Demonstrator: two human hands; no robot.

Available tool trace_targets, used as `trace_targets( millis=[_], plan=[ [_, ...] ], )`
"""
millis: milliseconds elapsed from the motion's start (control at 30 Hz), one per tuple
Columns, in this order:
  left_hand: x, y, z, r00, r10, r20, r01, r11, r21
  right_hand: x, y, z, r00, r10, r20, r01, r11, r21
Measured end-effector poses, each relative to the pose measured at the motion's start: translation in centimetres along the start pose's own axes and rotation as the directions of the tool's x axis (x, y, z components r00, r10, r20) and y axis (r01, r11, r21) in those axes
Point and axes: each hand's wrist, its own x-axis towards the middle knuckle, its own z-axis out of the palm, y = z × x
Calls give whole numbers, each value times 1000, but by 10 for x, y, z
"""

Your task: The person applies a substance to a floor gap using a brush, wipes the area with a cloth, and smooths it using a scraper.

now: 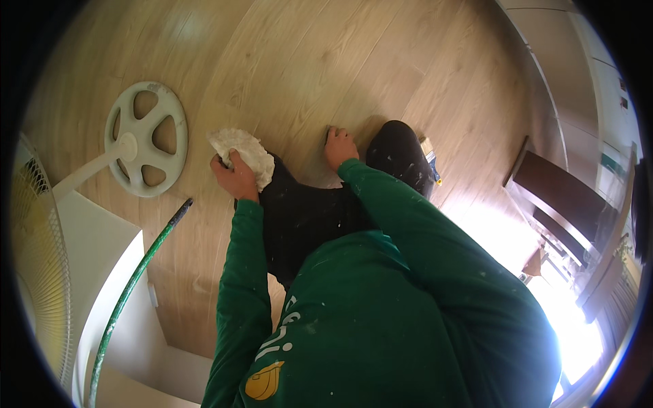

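My left hand [238,178] grips a crumpled off-white rag [250,153] above my left knee, fingers and thumb pressed into it. My right hand [339,147] is low at the wood-look floor [299,75], between my knees. Its fingers are curled, and a small dark edge shows at the fingertips; what it belongs to I cannot make out. Just right of my right knee lies a paintbrush [430,158] with pale bristles and a blue part, partly hidden by the knee.
On the left stands a fan with a round, spoked pale base [178,139] and a yellowish caged head [41,265]. A green pole [129,299] with a dark tip leans near it. Dark wooden furniture [561,190] stands at the right, beside bright light.
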Motion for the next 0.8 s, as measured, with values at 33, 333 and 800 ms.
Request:
trace_targets(
  millis=[33,333,800],
  plan=[
    [3,-5,-3,1000,2,4,-2,1000,9,0,-3,-5,1000,13,2,-13,999,41],
    [1,-14,-7,1000,0,-14,0,1000,-15,15,-1,-16,987,156,46,-159,986,59],
    [4,-6,4,999,38,-2,-38,999,-34,34,44,14,866,465,183,-499,831,246]
  ],
)
